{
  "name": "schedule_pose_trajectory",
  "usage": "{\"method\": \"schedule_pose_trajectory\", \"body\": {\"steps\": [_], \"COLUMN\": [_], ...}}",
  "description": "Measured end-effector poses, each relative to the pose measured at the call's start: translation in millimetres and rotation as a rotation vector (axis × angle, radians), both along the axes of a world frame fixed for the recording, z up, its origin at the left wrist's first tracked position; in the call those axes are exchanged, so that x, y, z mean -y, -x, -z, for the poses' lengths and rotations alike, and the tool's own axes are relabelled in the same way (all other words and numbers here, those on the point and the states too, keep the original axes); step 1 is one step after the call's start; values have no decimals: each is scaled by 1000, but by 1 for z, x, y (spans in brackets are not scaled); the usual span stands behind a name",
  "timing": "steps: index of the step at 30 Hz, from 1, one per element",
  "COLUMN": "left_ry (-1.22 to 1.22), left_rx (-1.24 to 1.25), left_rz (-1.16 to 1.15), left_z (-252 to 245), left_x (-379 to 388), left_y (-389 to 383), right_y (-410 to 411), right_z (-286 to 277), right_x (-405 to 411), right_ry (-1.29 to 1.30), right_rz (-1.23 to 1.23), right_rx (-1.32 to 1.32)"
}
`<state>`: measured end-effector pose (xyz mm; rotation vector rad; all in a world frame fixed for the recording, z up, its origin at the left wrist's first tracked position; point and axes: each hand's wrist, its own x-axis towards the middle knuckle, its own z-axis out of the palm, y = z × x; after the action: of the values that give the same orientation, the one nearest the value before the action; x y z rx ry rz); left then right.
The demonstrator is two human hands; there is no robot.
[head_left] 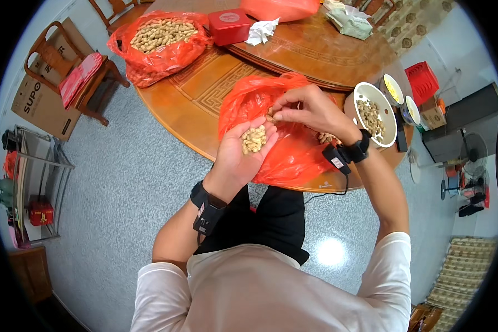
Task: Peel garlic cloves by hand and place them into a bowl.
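Palm up, my left hand (245, 153) cups a small heap of peanuts in their shells (254, 139) over the near edge of a red plastic bag (290, 153). Just above its fingertips, my right hand (305, 110) pinches a darker peanut (270, 114) between thumb and fingers. The bag lies open and crumpled on the wooden table (182, 120); more peanuts (326, 137) show in it below my right wrist. To the right of that hand stands a white plastic basin (350, 108) with dark peanuts (370, 118) in it.
A red bag (162, 62) full of peanuts sits at the table's back left, beside a red box (230, 27) and a crumpled tissue (262, 31). Two bowls (392, 89) and a dark phone (401, 135) are right of the basin. A raised turntable (315, 58) spans the back. A cable hangs from my right wrist.
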<state>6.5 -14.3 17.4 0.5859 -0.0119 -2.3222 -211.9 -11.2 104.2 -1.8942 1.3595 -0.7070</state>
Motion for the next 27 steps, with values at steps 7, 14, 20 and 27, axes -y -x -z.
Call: {"method": "schedule_pose_trajectory", "body": {"steps": [7,14,20,27], "left_ry": [-45,-32,-44,-60], "left_rx": [-36,-41,12,-51], "left_rz": [7,-18,-13,-21], "left_z": [-1,4,1,2], "left_x": [-3,1,-1,-1], "left_y": [2,-3,-1,-4], "right_y": [15,-4,7,6], "right_z": [44,6,41,17], "right_x": [15,7,21,15], "right_ry": [234,39,290,187], "right_rz": [-72,-43,-99,-42], "right_rx": [-597,-99,-575,-483]}}
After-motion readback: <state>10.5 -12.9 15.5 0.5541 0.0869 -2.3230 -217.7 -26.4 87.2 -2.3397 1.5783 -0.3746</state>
